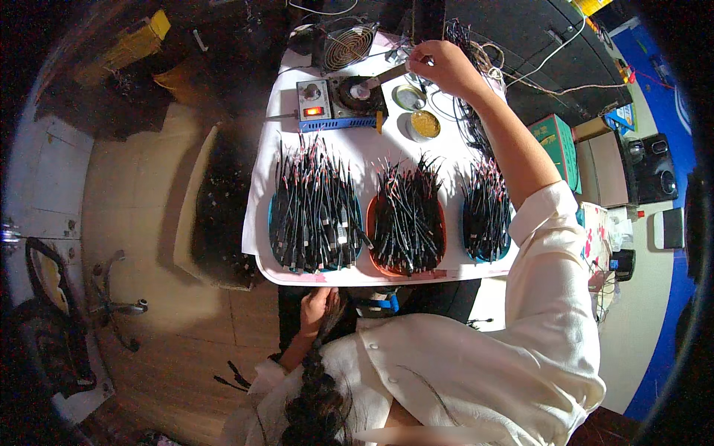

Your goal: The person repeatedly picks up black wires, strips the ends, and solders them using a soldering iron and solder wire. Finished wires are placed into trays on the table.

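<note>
My right hand (444,67) reaches to the far side of the white table and pinches a flat, thin strip (390,75). The strip's other end lies over the round well of a small blue solder pot (360,92), where bright metal shows. A control box (313,99) with a dial and a lit orange switch adjoins the pot. Close to the strip are an open tin of amber paste (425,125) and a round metal lid (409,97). My left hand (316,308) is low, just below the table's near edge, with its fingers closed; what they hold is hidden.
Three baskets of black cables with bared wire ends stand along the table (297,276): a blue one (274,245), an orange one (375,262) and another blue one (487,255). A fan (348,48) stands at the back. Loose cables (467,123) hang at the far right.
</note>
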The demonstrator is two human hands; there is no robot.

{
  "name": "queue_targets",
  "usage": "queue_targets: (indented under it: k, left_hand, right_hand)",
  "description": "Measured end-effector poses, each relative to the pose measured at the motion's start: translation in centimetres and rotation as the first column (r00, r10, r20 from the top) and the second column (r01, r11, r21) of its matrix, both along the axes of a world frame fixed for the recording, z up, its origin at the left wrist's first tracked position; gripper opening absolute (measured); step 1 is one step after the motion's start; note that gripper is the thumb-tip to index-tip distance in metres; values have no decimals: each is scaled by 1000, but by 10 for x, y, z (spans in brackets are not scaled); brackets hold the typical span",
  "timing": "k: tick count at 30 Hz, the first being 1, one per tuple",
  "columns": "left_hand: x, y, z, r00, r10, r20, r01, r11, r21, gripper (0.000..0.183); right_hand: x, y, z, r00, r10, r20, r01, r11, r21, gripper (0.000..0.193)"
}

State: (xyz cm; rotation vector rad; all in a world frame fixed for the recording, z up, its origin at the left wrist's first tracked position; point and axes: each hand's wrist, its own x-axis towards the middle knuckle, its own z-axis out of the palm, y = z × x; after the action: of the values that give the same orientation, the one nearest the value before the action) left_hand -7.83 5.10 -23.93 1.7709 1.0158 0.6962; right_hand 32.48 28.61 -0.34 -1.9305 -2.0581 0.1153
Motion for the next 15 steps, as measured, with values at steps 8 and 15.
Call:
queue_targets:
  k: [8,15]
  left_hand:
    - [1,0,4,1000,7,-22,-9,995,-100,14]
    - [0,-2,-3,998,12,55,0,980,-200,15]
  right_hand:
    - [15,-13,3,972,-129,-197,118,991,-66,19]
    - [5,-44,7,882,-176,-438,192,981,-7,17]
